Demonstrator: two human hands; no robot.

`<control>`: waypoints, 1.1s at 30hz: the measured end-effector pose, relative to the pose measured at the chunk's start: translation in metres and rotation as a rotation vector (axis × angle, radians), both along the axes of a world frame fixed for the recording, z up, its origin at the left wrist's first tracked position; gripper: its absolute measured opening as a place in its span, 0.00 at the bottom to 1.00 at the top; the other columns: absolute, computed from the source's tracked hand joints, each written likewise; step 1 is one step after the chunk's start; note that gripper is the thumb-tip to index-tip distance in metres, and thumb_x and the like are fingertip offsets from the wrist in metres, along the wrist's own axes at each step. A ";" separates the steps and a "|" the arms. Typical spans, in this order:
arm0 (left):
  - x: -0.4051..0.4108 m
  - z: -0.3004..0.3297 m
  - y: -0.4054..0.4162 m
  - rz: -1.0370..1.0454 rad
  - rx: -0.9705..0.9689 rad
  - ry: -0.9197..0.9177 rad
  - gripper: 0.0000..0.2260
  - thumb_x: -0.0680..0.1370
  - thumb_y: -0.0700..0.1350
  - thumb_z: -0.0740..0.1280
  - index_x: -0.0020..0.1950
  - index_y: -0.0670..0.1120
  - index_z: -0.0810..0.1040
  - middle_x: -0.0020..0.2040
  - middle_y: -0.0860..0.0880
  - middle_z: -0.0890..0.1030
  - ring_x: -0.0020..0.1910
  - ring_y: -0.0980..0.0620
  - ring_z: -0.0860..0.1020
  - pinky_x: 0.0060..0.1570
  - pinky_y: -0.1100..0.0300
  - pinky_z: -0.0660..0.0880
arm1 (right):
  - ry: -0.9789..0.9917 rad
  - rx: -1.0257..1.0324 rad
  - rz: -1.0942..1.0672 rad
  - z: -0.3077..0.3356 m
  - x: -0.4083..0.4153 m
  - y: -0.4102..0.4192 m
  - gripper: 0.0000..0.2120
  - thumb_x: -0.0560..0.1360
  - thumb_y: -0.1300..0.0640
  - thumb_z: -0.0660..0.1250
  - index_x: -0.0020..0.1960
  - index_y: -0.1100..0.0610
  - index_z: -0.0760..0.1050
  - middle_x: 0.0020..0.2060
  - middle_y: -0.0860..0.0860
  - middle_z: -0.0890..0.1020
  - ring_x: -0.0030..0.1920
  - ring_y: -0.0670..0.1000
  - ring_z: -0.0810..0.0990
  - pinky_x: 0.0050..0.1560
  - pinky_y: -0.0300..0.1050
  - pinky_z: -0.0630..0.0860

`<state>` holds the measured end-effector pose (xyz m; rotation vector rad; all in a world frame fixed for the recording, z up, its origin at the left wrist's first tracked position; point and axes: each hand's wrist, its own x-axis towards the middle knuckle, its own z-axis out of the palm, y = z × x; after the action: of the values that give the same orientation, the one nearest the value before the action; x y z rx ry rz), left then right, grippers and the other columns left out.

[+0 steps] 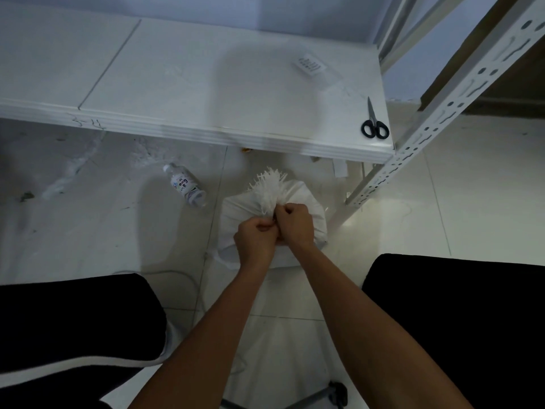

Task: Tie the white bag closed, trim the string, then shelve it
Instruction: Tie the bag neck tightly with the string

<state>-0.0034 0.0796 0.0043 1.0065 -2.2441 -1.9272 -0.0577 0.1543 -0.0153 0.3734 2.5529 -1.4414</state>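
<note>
A white bag point(236, 214) stands on the tiled floor between my knees, its mouth gathered into a frayed tuft point(269, 184). My left hand point(256, 236) and my right hand point(295, 221) are both clenched at the bag's neck just below the tuft, knuckles close together. The string itself is hidden inside my fists; a thin white cord point(188, 280) trails across the floor to the left. Black-handled scissors point(374, 124) lie on the right end of the white table point(182, 84). The white metal shelf point(460, 84) rises at the right.
A plastic bottle point(185, 184) lies on its side on the floor left of the bag. A small printed packet point(309, 64) rests on the table. My dark-clothed knees point(460, 320) flank the bag. Dust and scraps mark the floor under the table.
</note>
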 end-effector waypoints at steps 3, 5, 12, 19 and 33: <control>-0.004 -0.003 0.004 0.085 0.107 -0.042 0.06 0.71 0.38 0.73 0.39 0.50 0.84 0.37 0.48 0.86 0.38 0.49 0.85 0.40 0.54 0.83 | 0.044 0.037 0.111 0.004 -0.002 0.004 0.18 0.77 0.59 0.62 0.28 0.56 0.69 0.23 0.50 0.72 0.25 0.48 0.69 0.30 0.47 0.70; -0.008 -0.001 0.005 0.160 0.240 -0.038 0.06 0.71 0.36 0.74 0.39 0.47 0.83 0.39 0.44 0.85 0.38 0.47 0.85 0.35 0.59 0.81 | 0.081 0.081 0.210 0.007 -0.002 0.008 0.17 0.79 0.58 0.62 0.32 0.60 0.74 0.26 0.51 0.76 0.28 0.50 0.73 0.34 0.48 0.73; -0.014 0.001 0.013 0.197 0.349 -0.100 0.04 0.73 0.33 0.70 0.46 0.38 0.83 0.42 0.38 0.85 0.43 0.42 0.85 0.34 0.60 0.81 | -0.045 0.294 0.470 0.022 -0.018 0.015 0.12 0.74 0.66 0.61 0.33 0.59 0.72 0.37 0.60 0.80 0.40 0.61 0.79 0.42 0.50 0.74; -0.023 0.000 0.005 0.254 0.418 -0.190 0.09 0.66 0.36 0.78 0.44 0.37 0.83 0.38 0.42 0.84 0.38 0.44 0.83 0.30 0.61 0.79 | -0.036 0.340 0.453 0.028 -0.013 0.019 0.08 0.73 0.66 0.65 0.45 0.68 0.83 0.42 0.63 0.84 0.44 0.60 0.82 0.48 0.50 0.78; -0.028 0.002 -0.008 0.092 0.745 -0.350 0.02 0.76 0.39 0.70 0.43 0.44 0.80 0.29 0.53 0.84 0.26 0.60 0.81 0.39 0.61 0.76 | -0.056 0.053 0.127 0.027 0.001 0.031 0.08 0.71 0.68 0.65 0.47 0.60 0.80 0.36 0.54 0.84 0.38 0.54 0.83 0.40 0.47 0.81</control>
<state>-0.0318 0.0717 0.0065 1.5771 -1.5284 -2.7909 -0.0564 0.1853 0.0112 0.2504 2.5245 -1.3026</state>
